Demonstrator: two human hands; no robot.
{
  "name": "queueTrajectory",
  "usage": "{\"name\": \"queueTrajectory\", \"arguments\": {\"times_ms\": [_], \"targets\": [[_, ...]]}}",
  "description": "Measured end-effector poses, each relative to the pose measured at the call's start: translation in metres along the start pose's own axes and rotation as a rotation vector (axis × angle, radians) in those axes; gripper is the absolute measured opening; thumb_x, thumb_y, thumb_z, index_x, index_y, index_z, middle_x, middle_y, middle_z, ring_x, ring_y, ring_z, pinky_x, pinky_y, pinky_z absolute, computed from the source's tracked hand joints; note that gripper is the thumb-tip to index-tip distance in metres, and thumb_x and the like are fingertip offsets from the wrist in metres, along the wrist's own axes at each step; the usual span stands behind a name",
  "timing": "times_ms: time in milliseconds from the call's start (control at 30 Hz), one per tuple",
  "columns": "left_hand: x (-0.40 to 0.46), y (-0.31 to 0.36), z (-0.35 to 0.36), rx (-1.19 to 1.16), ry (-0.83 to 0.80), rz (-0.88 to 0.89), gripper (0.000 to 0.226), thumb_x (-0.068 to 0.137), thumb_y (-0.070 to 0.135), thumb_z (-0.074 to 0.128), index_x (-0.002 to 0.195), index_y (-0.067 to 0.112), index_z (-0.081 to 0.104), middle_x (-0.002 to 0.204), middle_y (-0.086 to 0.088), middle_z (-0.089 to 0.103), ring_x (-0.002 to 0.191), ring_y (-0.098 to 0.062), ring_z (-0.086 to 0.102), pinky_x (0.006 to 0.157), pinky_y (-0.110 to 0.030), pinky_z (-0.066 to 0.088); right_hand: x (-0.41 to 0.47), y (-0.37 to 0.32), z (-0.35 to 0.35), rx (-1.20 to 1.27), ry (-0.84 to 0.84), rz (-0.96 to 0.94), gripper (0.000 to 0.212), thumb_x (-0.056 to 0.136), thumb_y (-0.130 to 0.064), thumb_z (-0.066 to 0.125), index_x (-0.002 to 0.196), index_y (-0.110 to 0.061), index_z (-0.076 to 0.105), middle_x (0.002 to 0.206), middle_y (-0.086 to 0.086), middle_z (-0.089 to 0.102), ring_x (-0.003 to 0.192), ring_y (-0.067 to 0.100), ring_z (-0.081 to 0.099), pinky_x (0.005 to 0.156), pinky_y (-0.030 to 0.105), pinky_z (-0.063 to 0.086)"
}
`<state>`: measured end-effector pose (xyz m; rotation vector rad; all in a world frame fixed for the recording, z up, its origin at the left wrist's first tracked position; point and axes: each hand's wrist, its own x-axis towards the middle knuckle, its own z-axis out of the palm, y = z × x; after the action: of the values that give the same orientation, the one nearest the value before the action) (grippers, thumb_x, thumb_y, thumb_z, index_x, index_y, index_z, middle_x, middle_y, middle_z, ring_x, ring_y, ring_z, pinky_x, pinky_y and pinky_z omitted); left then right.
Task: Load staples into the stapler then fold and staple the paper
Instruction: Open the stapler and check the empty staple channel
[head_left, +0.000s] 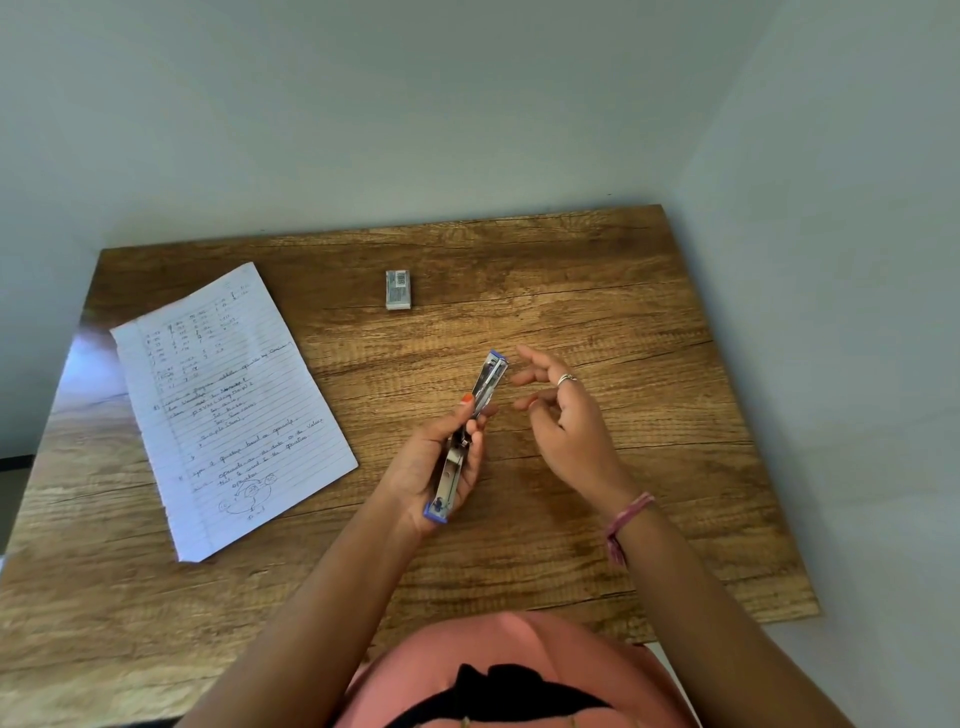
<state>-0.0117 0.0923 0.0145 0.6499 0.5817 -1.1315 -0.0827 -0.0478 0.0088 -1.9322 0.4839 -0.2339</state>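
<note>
My left hand (441, 457) grips a small blue and metal stapler (485, 384) that is swung fully open, one half pointing away from me and the other toward me. Just right of the stapler's far tip hovers my right hand (558, 410), fingers spread and holding nothing that I can see. A small grey staple box (399, 290) lies flat on the table beyond the hands. To the left lies a lined sheet of paper (228, 410) with handwriting, unfolded and turned at an angle.
The wooden table (649, 338) stands against a pale wall at the back and another close on the right. Its front edge is near my body. A bracelet is on my right wrist.
</note>
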Motion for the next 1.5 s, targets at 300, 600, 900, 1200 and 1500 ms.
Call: {"name": "queueTrajectory", "arguments": {"times_ms": [300,600,900,1200,1500], "targets": [[0.002,0.0,-0.002,-0.022,-0.014,-0.021,0.055,0.074,0.016,0.068,0.123,-0.006,0.055,0.069,-0.006,0.067,0.05,-0.006,0.063,0.048,-0.015,0.054,0.0,-0.001,-0.001,-0.014,-0.015,-0.011,0.055,0.091,0.006,0.043,0.132,-0.03,0.049,0.113,-0.006,0.055,0.091,0.006,0.061,0.073,0.015,0.05],[0.005,0.0,-0.005,-0.096,-0.031,-0.049,0.066,0.08,0.015,0.064,0.141,0.004,0.042,0.066,-0.01,0.066,0.051,-0.008,0.064,0.046,-0.017,0.054,0.002,0.0,-0.002,-0.025,-0.017,-0.003,0.057,0.091,0.006,0.042,0.134,-0.032,0.047,0.115,-0.006,0.055,0.089,0.004,0.061,0.076,0.015,0.05],[0.005,0.0,-0.005,-0.128,-0.046,-0.104,0.056,0.08,0.017,0.062,0.13,-0.005,0.051,0.062,-0.009,0.062,0.048,-0.01,0.063,0.047,-0.017,0.054,0.004,0.003,-0.002,-0.062,-0.059,0.021,0.054,0.091,0.005,0.043,0.132,-0.029,0.05,0.117,-0.004,0.055,0.09,0.004,0.062,0.073,0.014,0.049],[0.008,0.0,-0.009,-0.124,-0.043,-0.116,0.052,0.077,0.016,0.064,0.12,-0.012,0.054,0.06,-0.009,0.063,0.048,-0.011,0.064,0.045,-0.019,0.054,0.003,0.005,0.0,-0.039,-0.073,0.064,0.058,0.091,0.005,0.044,0.137,-0.032,0.043,0.115,-0.007,0.056,0.09,0.003,0.061,0.07,0.012,0.048],[0.008,0.001,-0.014,-0.198,-0.109,-0.192,0.053,0.078,0.013,0.07,0.121,-0.012,0.053,0.063,-0.011,0.064,0.051,-0.013,0.065,0.047,-0.019,0.055,0.005,0.004,-0.004,-0.044,-0.083,0.044,0.059,0.089,0.008,0.043,0.132,-0.032,0.049,0.115,-0.004,0.053,0.094,0.009,0.06,0.078,0.021,0.05]]}}
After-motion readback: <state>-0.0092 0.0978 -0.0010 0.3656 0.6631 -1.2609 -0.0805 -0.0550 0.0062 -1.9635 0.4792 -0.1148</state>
